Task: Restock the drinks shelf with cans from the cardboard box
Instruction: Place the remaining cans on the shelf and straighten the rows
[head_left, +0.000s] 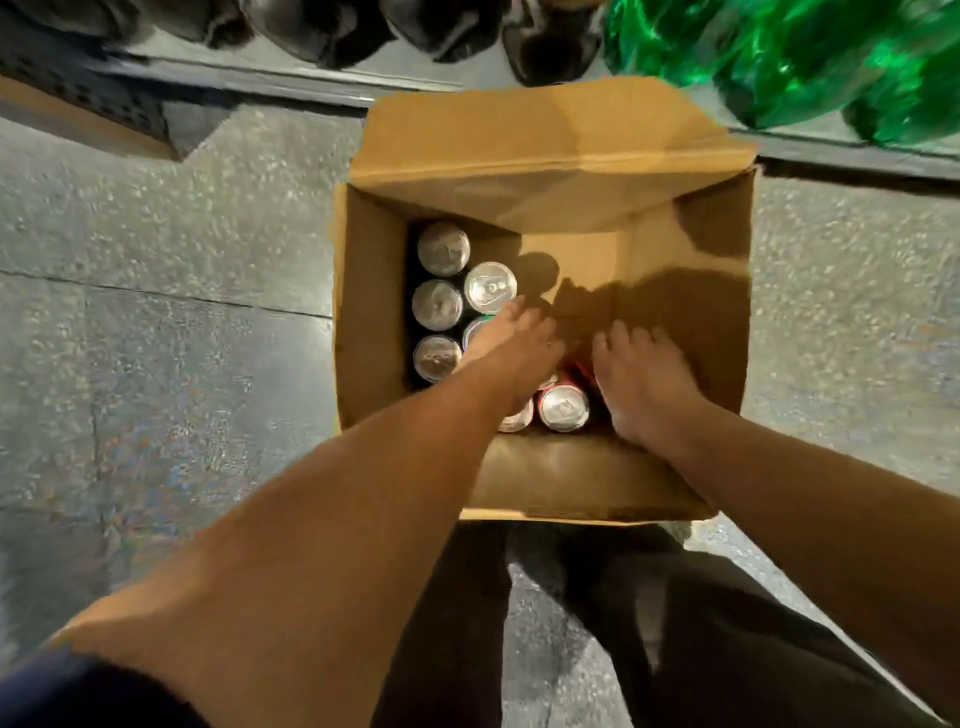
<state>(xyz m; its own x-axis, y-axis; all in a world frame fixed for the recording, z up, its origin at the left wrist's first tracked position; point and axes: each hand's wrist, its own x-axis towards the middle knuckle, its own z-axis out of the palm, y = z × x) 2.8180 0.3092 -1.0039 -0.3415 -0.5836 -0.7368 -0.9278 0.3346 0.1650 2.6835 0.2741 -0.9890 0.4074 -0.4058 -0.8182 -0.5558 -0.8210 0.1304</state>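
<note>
**Both hands down in the box**

A person's left hand (511, 348) and right hand (644, 379) reach into the cardboard box (363, 312) on the floor (156, 364). Their fingers bend over the cans (490, 287); whether either grips 1 is unclear. The pick-up step appears under way. Next comes a firm hold, then a lift to the shelf (311, 78).

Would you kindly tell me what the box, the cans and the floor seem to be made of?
Box: brown cardboard, matte, with creased folded flaps. Cans: metal, probably aluminium, given shiny silver tops with pull tabs. Floor: looks like speckled grey stone or terrazzo tiles, slightly glossy, with joint lines; the blur leaves it open.
</note>
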